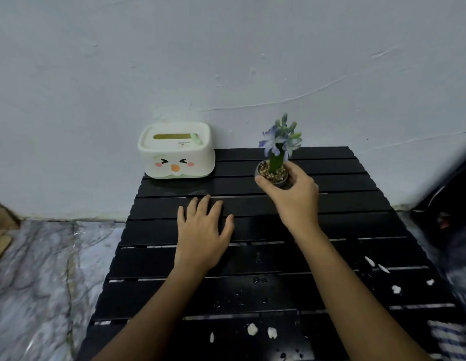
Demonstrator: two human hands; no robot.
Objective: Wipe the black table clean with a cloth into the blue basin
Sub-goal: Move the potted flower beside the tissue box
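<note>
None of the wiping looks done: white crumbs (252, 329) and droplets dot the black tabletop (344, 204). Right hand (291, 194) fingers grip the flowerpot (272, 174); left hand (200, 230) lies flat, fingers spread. Checked cloth (450, 337) waits at the right edge; no basin visible.

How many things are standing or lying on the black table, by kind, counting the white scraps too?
Tissue box: 1
Potted flower, held by the right hand: 1
Checked cloth, at the table's near right edge: 1
White scraps: about 7
Total: about 10
</note>
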